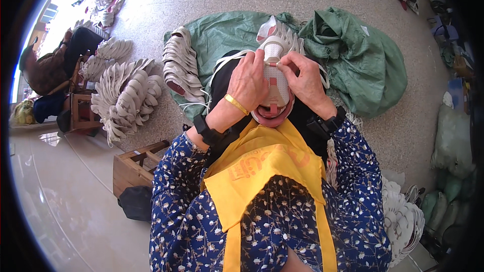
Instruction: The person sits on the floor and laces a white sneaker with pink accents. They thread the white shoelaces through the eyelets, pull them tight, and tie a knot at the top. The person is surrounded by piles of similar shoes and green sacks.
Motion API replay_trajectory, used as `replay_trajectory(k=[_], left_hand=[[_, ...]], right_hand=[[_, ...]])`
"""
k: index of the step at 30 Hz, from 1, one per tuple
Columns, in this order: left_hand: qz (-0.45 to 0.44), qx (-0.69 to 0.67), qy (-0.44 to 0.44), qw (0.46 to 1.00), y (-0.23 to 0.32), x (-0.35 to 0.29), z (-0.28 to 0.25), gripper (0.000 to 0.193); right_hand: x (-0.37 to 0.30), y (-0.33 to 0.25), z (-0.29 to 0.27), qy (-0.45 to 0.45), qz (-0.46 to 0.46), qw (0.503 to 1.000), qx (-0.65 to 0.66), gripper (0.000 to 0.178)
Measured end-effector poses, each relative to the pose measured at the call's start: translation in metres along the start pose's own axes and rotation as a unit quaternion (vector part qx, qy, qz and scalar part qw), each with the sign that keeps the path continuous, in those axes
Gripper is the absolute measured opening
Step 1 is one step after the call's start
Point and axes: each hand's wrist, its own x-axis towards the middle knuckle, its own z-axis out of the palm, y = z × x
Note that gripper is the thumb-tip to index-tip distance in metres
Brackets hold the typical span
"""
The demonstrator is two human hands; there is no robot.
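Note:
A white and beige shoe upper (276, 90) with pinkish-red patches lies over my lap, its pale tongue (274, 50) pointing away from me. My left hand (248, 84) is closed on the upper's left edge, fingertips near the base of the tongue. Opposite it, my right hand (305, 81) pinches thumb and forefinger together at the top eyelets, on what looks like the lace. A white shoelace (222, 62) loops out to the left of the upper, and another stretch curves past my right hand. My fingers hide the exact grip on the lace.
Stacked shoe uppers (182, 65) rest on a green cloth sheet (222, 27), with a green sack (363, 65) at right. More uppers pile up left (126, 95) and lower right (398, 216). A wooden stool (133, 168) stands near my left elbow. Another person (48, 70) sits far left.

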Motion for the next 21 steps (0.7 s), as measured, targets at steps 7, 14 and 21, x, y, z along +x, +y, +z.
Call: replay_trajectory(k=[7, 14, 21], left_hand=[[-0.04, -0.001, 0.022, 0.999, -0.013, -0.002, 0.007, 0.033], [-0.039, 0.016, 0.038, 0.998, -0.01, -0.003, 0.007, 0.026], [-0.018, 0.015, 0.03, 0.999, -0.018, -0.006, 0.013, 0.02]], right_hand=[[-0.016, -0.042, -0.002, -0.049, -0.004, 0.998, 0.037, 0.009], [0.002, -0.013, 0.027, -0.038, -0.042, 0.99, -0.126, 0.009], [0.0, -0.015, 0.036, -0.076, -0.013, 0.972, -0.224, 0.015]])
